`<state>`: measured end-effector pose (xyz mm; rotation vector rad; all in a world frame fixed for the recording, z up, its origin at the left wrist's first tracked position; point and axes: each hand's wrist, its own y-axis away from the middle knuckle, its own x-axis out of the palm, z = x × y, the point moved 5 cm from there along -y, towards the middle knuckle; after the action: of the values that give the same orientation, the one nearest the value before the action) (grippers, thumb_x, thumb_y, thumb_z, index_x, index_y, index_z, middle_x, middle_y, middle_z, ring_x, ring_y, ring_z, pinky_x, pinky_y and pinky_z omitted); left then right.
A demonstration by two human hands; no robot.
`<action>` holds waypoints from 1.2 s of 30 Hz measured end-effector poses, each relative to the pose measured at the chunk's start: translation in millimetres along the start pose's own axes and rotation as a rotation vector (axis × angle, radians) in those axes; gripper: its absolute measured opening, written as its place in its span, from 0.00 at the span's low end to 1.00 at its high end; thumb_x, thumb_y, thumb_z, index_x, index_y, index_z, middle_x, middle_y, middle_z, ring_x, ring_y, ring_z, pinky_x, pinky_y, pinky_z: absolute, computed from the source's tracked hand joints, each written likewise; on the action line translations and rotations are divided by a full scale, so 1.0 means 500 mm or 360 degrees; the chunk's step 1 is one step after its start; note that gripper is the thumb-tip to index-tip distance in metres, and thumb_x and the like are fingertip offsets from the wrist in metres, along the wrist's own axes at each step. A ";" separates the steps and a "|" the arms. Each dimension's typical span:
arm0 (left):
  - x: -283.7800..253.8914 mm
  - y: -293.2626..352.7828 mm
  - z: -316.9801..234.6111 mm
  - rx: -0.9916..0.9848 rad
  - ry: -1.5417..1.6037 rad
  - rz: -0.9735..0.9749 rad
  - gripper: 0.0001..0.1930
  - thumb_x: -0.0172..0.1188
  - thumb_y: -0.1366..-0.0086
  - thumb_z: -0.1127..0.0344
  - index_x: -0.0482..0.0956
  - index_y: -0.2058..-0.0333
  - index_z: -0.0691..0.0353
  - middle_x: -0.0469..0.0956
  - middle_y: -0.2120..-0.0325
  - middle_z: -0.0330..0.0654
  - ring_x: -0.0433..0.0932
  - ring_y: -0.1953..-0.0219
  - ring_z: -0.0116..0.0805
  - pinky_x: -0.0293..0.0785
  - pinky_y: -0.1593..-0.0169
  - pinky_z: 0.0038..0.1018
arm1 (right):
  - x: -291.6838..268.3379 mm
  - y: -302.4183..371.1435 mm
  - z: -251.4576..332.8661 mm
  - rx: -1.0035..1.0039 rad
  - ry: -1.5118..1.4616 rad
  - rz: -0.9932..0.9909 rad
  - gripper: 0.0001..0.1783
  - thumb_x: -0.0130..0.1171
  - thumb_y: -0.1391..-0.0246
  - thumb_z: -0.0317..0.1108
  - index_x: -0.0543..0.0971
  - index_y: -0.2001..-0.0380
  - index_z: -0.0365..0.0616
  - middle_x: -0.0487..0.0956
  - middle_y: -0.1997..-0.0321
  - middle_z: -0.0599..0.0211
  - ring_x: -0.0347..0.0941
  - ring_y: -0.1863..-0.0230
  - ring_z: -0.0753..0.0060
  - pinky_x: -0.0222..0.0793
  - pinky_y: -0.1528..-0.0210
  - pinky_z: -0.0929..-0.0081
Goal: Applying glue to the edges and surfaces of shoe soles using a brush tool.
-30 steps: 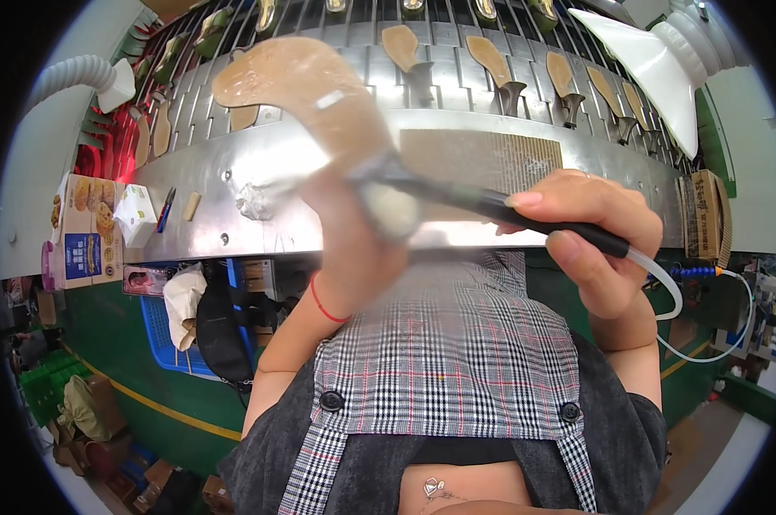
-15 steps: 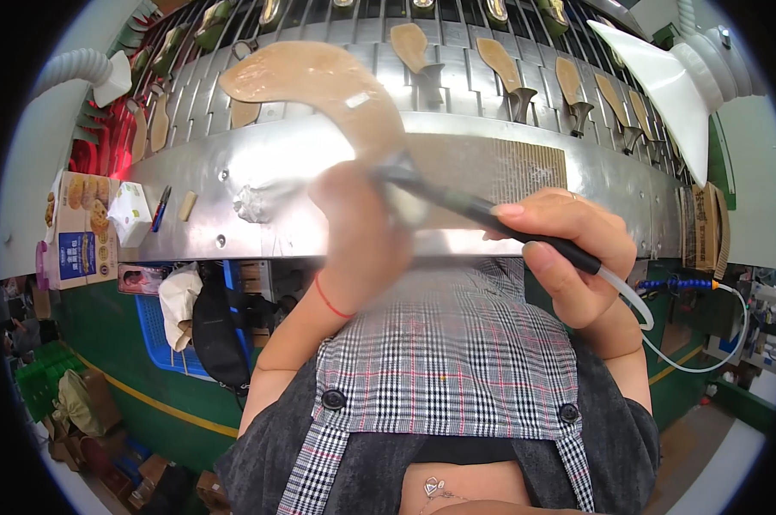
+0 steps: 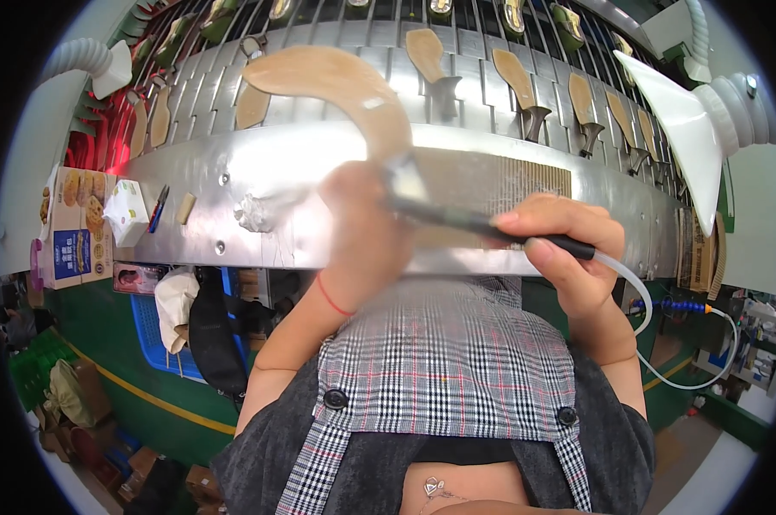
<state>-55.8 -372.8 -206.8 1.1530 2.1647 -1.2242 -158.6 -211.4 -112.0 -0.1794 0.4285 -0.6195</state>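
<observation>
Our left hand (image 3: 366,227) is blurry, but its fingers seem to grip the near end of the tan sole (image 3: 324,70) over the bench (image 3: 178,236), maybe so the far end is free. Our right hand (image 3: 572,240) pinches the black tool (image 3: 465,217) like a pen, perhaps to steer it. The tube (image 3: 620,267) hangs behind, likely out of the way.

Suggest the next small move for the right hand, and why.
Perhaps ease the black tool slightly along the near end of the tan sole: the right hand aims it there and the left hand holds the sole; blur hides any contact.
</observation>
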 end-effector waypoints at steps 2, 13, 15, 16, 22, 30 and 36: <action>0.015 -0.008 0.022 -0.0008 0.0111 -0.0016 0.34 0.61 0.54 0.76 0.63 0.45 0.71 0.70 0.54 0.54 0.65 0.51 0.55 0.53 0.41 0.47 | 0.002 0.003 -0.016 -0.0007 -0.0683 0.0011 0.16 0.59 0.49 0.32 0.82 0.62 0.30 0.83 0.68 0.48 0.81 0.67 0.58 0.77 0.61 0.70; 0.227 -0.161 0.429 -0.1092 0.1497 0.0140 0.19 0.57 0.32 0.62 0.73 0.47 0.66 0.78 0.55 0.40 0.73 0.53 0.27 0.68 0.46 0.28 | -0.028 0.033 -0.114 0.0261 -0.1152 -0.0439 0.21 0.49 0.41 0.36 0.73 0.53 0.26 0.80 0.61 0.42 0.80 0.62 0.51 0.77 0.59 0.62; 0.244 -0.173 0.467 -0.1124 0.0668 0.0742 0.19 0.57 0.37 0.63 0.77 0.52 0.70 0.81 0.58 0.51 0.78 0.55 0.38 0.71 0.48 0.33 | -0.049 0.052 -0.131 0.0233 -0.1121 -0.0511 0.21 0.46 0.39 0.35 0.72 0.50 0.27 0.79 0.58 0.43 0.80 0.61 0.53 0.77 0.58 0.65; 0.212 -0.195 0.418 -0.1008 0.0441 0.0881 0.20 0.55 0.40 0.64 0.77 0.51 0.70 0.79 0.54 0.58 0.78 0.50 0.47 0.71 0.45 0.36 | -0.069 0.064 -0.147 0.0227 -0.1102 -0.0494 0.21 0.45 0.38 0.34 0.72 0.49 0.28 0.79 0.57 0.43 0.80 0.60 0.54 0.76 0.58 0.66; 0.093 -0.186 0.656 -0.1387 -0.0635 0.0280 0.24 0.55 0.39 0.62 0.73 0.44 0.61 0.63 0.38 0.50 0.60 0.35 0.50 0.64 0.38 0.45 | -0.072 0.059 -0.176 0.0298 -0.1152 -0.0411 0.21 0.45 0.36 0.34 0.71 0.47 0.28 0.81 0.59 0.44 0.78 0.59 0.59 0.71 0.55 0.69; 0.050 -0.159 0.818 -0.2059 -0.0139 0.0121 0.44 0.78 0.58 0.52 0.69 0.43 0.61 0.76 0.52 0.47 0.77 0.53 0.42 0.78 0.56 0.35 | -0.072 0.077 -0.186 0.0412 -0.1125 -0.0545 0.21 0.45 0.36 0.33 0.71 0.46 0.27 0.81 0.60 0.43 0.78 0.60 0.59 0.72 0.57 0.69; 0.017 -0.247 0.564 -0.1424 0.2085 -0.0419 0.14 0.62 0.35 0.65 0.73 0.52 0.58 0.79 0.60 0.37 0.75 0.66 0.22 0.69 0.71 0.18 | -0.079 0.078 -0.170 0.0328 -0.1149 -0.0469 0.23 0.43 0.34 0.34 0.68 0.43 0.28 0.79 0.56 0.46 0.74 0.57 0.63 0.67 0.54 0.71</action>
<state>-176.2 -640.4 -300.8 1.3477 3.1811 0.8145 -204.4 -159.5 -186.4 -0.2567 -0.3650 -0.8321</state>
